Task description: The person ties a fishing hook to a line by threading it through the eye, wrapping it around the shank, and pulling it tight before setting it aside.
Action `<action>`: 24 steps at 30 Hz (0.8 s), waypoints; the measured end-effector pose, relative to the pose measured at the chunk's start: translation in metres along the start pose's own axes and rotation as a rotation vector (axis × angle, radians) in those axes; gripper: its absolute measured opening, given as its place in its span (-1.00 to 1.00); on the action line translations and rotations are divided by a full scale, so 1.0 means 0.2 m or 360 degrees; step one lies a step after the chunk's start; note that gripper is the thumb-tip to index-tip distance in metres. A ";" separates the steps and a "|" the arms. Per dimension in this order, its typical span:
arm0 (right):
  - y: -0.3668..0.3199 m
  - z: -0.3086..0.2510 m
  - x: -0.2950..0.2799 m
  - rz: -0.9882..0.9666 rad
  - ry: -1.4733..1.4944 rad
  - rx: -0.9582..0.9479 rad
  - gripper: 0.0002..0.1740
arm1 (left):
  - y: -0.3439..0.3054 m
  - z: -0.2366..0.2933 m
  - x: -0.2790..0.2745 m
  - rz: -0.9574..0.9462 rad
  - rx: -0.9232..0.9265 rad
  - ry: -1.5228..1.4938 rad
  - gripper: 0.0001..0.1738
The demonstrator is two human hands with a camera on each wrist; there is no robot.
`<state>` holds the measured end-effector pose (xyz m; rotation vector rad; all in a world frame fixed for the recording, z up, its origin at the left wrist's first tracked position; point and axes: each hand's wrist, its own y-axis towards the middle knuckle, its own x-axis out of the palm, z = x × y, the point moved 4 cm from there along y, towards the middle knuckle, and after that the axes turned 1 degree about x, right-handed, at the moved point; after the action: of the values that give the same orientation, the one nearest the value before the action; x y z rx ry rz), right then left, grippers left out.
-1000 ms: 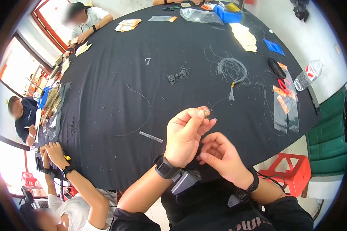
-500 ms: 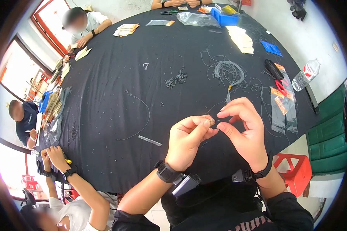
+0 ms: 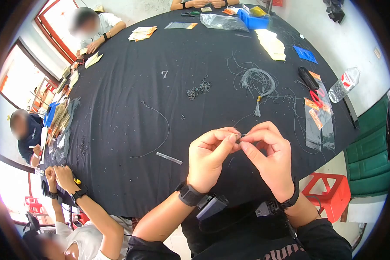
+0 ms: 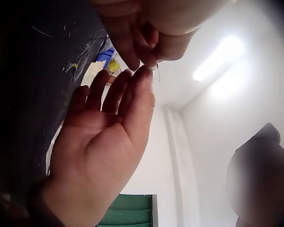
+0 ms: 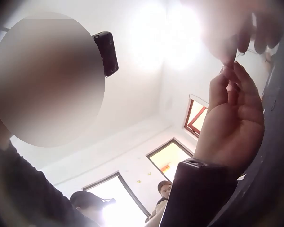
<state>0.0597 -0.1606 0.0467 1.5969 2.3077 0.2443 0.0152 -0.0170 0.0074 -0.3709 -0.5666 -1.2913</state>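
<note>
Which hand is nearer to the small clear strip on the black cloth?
Left. The left hand is just to the right of the clear strip; the right hand is farther right, beyond the left one.

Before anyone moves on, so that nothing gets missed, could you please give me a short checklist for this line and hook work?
1. Left hand grips the work: ok, thumb and fingers pinch it.
2. Right hand at the thin line: ok, fingertips close together beside the left ones.
3. Hook or knot between the fingertips properly set: cannot tell, too small and partly covered.
4. Pile of hooks at hand: ok, on the black cloth beyond the hands.
5. Bundle of line tied: ok, yellow tie around it.
6. No stray strands about: not ok, a loose strand lies to the left.
</note>
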 end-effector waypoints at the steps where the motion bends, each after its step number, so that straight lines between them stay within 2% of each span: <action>1: 0.00 0.00 0.00 -0.0001 -0.0003 0.0005 -0.87 | 0.00 0.00 0.00 -0.0006 0.0014 0.0015 -0.89; 4: 0.02 -0.03 -0.02 0.0073 -0.0093 -0.0070 -0.84 | 0.00 0.00 0.01 -0.0015 0.0044 0.0053 -0.90; 13: 0.06 -0.03 -0.02 -0.0049 -0.0086 -0.0255 -0.87 | -0.01 0.01 0.03 -0.0048 0.0064 0.0185 -0.92; 24: 0.06 -0.02 0.00 -0.0163 -0.0106 -0.0235 -0.83 | -0.01 -0.01 0.03 -0.0087 0.0019 0.0253 -0.93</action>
<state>0.0694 -0.1553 0.0542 1.3906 2.2568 0.3238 0.0154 -0.0233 0.0102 -0.2418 -0.4520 -1.3557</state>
